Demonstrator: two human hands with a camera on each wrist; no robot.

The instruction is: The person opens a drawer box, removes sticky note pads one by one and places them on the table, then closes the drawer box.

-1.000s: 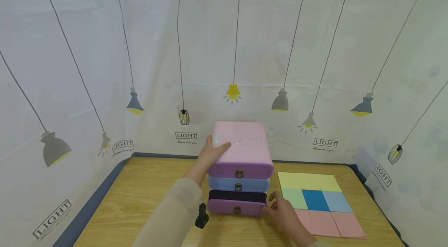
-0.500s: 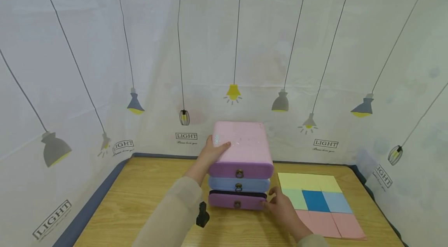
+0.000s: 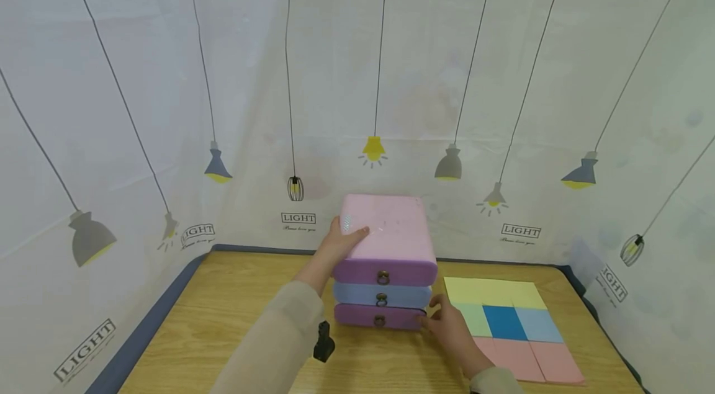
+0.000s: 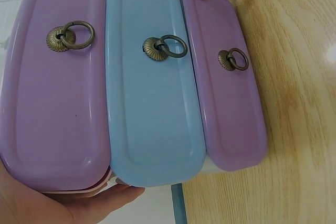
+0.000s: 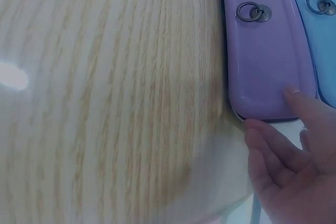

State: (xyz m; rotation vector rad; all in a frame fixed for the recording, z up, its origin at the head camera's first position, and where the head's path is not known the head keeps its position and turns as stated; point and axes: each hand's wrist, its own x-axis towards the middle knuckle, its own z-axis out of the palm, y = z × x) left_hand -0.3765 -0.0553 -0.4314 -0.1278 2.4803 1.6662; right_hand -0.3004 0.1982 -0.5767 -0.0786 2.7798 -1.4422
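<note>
A small chest of three drawers (image 3: 385, 229) stands on the table, with a pale pink top, purple top and bottom drawers and a light blue middle one. Each drawer front carries a bronze ring pull (image 4: 161, 48). My left hand (image 3: 342, 244) grips the chest's left side, thumb over the top; in the left wrist view its fingers lie along the side. My right hand (image 5: 294, 161) is at the right end of the bottom purple drawer (image 5: 265, 61), one digit on its front face and other fingers bent at the edge. That drawer sits almost flush, a thin dark gap at its right end.
Right of the chest lies a grid of coloured paper squares (image 3: 505, 322) in yellow, green, blue and pink. A small black object (image 3: 323, 341) shows beside the left sleeve. Behind the wooden table (image 3: 240, 295) hangs a white curtain (image 3: 335, 71) printed with lamps.
The bottom drawer has slid back into the chest, its dark interior now hidden. My right hand moved slightly inward with it. My left hand has kept its hold on the chest.
</note>
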